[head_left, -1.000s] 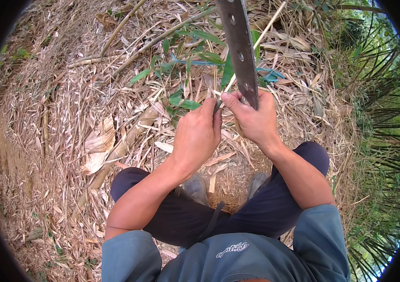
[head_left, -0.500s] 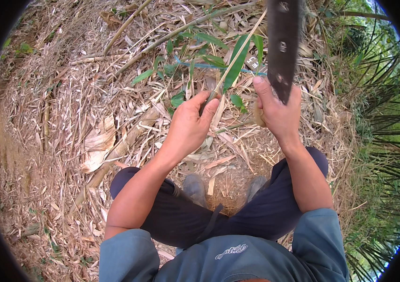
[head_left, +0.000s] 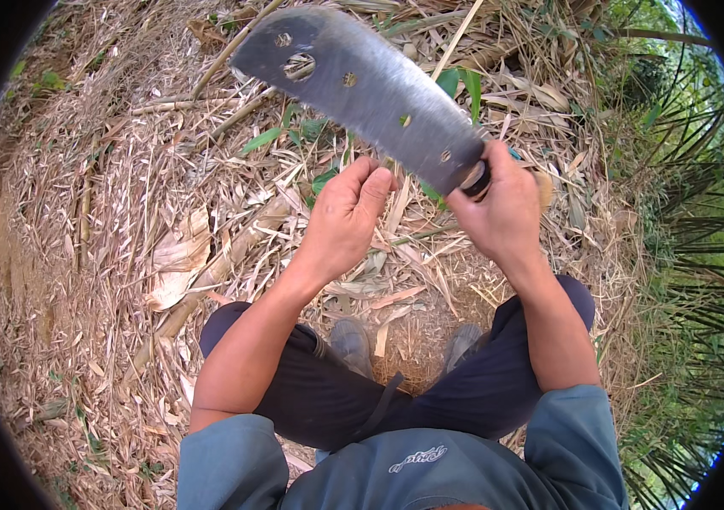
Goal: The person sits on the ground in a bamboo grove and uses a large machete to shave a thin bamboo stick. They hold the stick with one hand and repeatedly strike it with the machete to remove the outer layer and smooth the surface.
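One broad, grey steel machete with holes through its blade (head_left: 370, 93) slants across the view above the ground, and from where I stand it looks stiff and heavy, with much of the weight out toward its wide, blunt end. Its pale wooden handle (head_left: 545, 189) is the place to take hold; I'd keep skin off both long edges, since either might bite. The right hand (head_left: 505, 217) is wrapped around that handle, near the blade. Beside the lower edge, the left hand (head_left: 341, 219) is closed with thumb against fingers, apparently pinching a thin, pale, straight stalk (head_left: 461, 34); the blade covers the stretch between, so I judge by its line. That stalk should be light and springy. Around them lie long green leaves (head_left: 472, 92), brown dry litter (head_left: 107, 238) and a wide tan husk (head_left: 180, 265).
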A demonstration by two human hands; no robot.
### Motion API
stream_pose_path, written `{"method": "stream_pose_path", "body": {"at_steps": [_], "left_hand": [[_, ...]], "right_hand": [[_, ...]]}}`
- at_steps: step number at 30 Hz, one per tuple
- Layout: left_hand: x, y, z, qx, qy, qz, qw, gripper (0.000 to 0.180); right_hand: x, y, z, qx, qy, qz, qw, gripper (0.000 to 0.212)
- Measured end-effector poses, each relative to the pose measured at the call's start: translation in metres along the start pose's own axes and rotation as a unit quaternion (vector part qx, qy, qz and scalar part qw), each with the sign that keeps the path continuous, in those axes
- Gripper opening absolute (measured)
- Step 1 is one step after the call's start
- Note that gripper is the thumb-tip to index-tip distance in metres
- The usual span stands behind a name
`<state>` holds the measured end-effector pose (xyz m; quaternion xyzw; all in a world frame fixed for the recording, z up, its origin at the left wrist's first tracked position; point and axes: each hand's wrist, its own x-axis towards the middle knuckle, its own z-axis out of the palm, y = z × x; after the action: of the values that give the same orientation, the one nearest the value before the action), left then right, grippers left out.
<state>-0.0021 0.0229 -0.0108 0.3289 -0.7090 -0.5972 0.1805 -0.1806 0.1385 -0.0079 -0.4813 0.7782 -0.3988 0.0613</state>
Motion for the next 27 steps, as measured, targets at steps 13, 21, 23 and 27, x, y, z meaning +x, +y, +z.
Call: {"method": "stream_pose_path", "body": {"at_steps": [13, 21, 23, 27], "left_hand": [[-0.007, 0.002, 0.006, 0.005, 0.023, 0.028, 0.999, 0.026], [-0.005, 0.013, 0.002, 0.084, 0.009, 0.02, 0.996, 0.022], [-0.008, -0.008, -0.001, 0.263, 0.034, 0.222, 0.938, 0.026], [-0.023, -0.007, 0.001, 0.206, 0.025, 0.207, 0.956, 0.033]], "right_hand": [[0.01, 0.021, 0.01, -0.096, 0.04, -0.053, 0.993, 0.034], [0.007, 0.009, -0.004, 0.047, 0.067, -0.063, 0.995, 0.026], [0.003, 0.006, -0.005, -0.014, 0.05, -0.138, 0.989, 0.025], [-0.005, -0.005, -0.004, -0.065, 0.017, -0.21, 0.975, 0.025]]}}
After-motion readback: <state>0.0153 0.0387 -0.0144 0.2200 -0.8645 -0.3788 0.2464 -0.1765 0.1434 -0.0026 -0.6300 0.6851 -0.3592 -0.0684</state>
